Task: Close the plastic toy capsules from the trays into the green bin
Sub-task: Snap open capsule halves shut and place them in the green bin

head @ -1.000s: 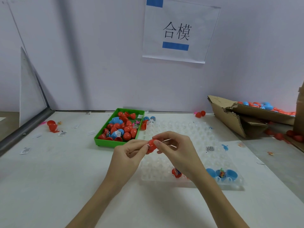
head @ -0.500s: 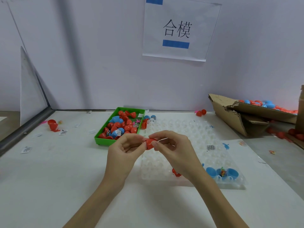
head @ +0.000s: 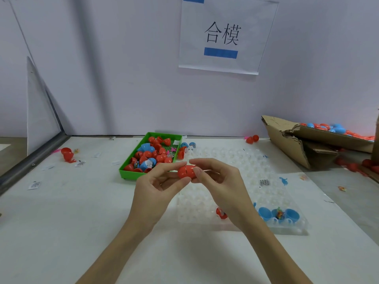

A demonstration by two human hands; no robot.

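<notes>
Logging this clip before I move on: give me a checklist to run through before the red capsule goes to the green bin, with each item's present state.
1. Red capsule held by both hands: ok; left hand and right hand pinch it by its ends.
2. Halves fully closed: cannot tell; a dark seam line still shows at the middle.
3. Green bin in view: ok; it sits just behind the left hand.
4. Room in the bin: ok; capsules lie inside it, not heaped over the rim.
5. Work left in the clear tray: ok; open blue capsule halves remain at its near right corner.
</notes>
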